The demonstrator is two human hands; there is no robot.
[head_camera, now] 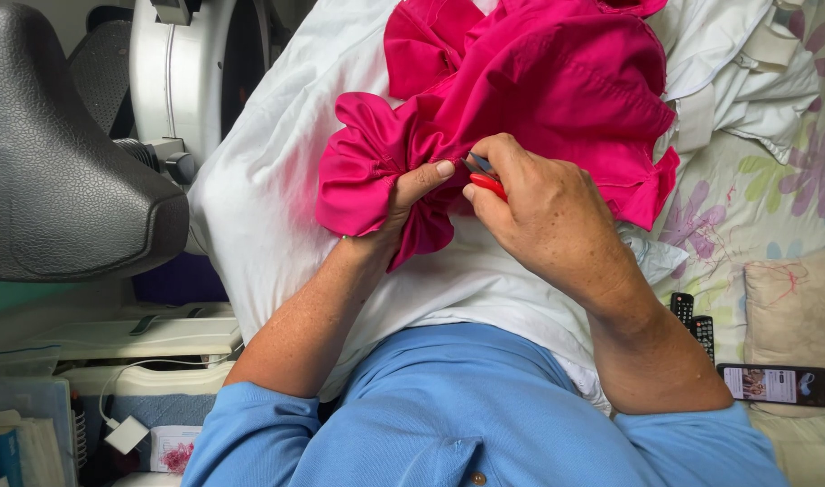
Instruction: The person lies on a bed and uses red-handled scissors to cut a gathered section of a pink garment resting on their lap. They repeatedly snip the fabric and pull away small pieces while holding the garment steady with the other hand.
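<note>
Bed (773, 194) w/ floral sheet on person's right; white cloth (259, 180) spread over the lap, reaching up to a white machine housing (174, 72) at upper left. Black seat (52, 153) at far left.

Magenta garment (539, 81) lies bunched on the white cloth, centre-top of view, gathered ruffle edge toward the person.

L hand (403, 194): closed, pinching a fold of the ruffle, thumb on top, fabric wadded in the palm.

R hand (543, 212): closed around a small red-handled tool (487, 183), prob. a thread snip or seam ripper; cannot tell which, mostly hidden by fingers. Its metal tip sits at the fabric just beside the L thumb. Both hands nearly touching.

Person wears blue shirt (467, 415), sleeves pushed to elbows.

On bed, right side: two dark remotes (692, 320) side by side near R forearm, a phone (775, 385) w/ lit screen lower down, resting on a beige cushion (796, 311). White folded fabric (755, 81) at upper right.

Lower left: white charger w/ cable (124, 433), bins, papers.
</note>
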